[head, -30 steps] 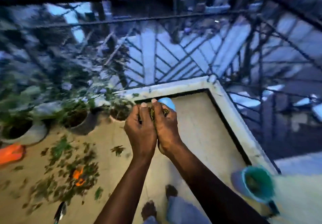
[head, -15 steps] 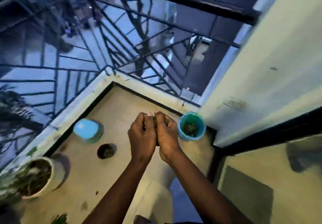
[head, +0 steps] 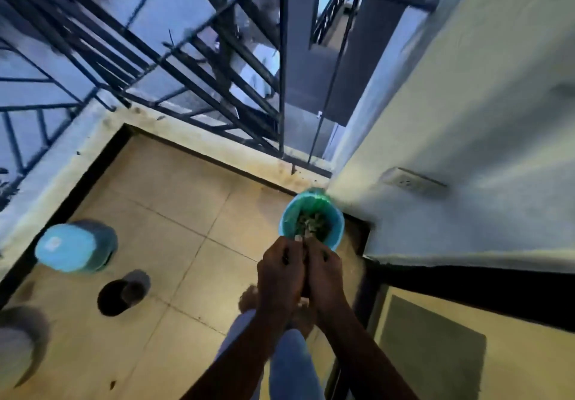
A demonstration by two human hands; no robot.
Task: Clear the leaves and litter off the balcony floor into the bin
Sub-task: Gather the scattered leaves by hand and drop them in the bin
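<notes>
On my feed the fingers point(head: 280, 253) of both hands are curled inward and packed tight, hand against hand, knuckles up, closing a cupped hollow between the palms. At the fingertips a small tuft of leaves point(head: 305, 237) pokes out of the gap; how much more is inside the hollow I cannot tell. The left hand point(head: 281, 275) and right hand point(head: 326, 272) sit just right of centre in the lower half of the frame, thumbs hidden, forearms running down to the bottom edge.

The fingertips overlap the near rim of the bin point(head: 287, 209), a blue-green tub standing in the floor corner just above the hands. Inside it lies a heap point(head: 312, 223) of green and brown litter.

Below the wrists I see a bare foot point(head: 249, 300) and pale trousers point(head: 295, 365) on the tan tiled floor point(head: 174, 200). At the left of the frame a blue tub point(head: 74, 248) lies on its side against the kerb, a dark cup point(head: 123, 295) lies tipped over just below and right of it, and a blurred grey pot point(head: 18, 346) sits at the lower left edge.

A dark railing point(head: 199, 66) crosses the upper left. A pale wall point(head: 466, 104) fills the right, with a socket point(head: 410, 181) just right of the bin, and a dark-framed door point(head: 435, 353) takes up the lower right.
</notes>
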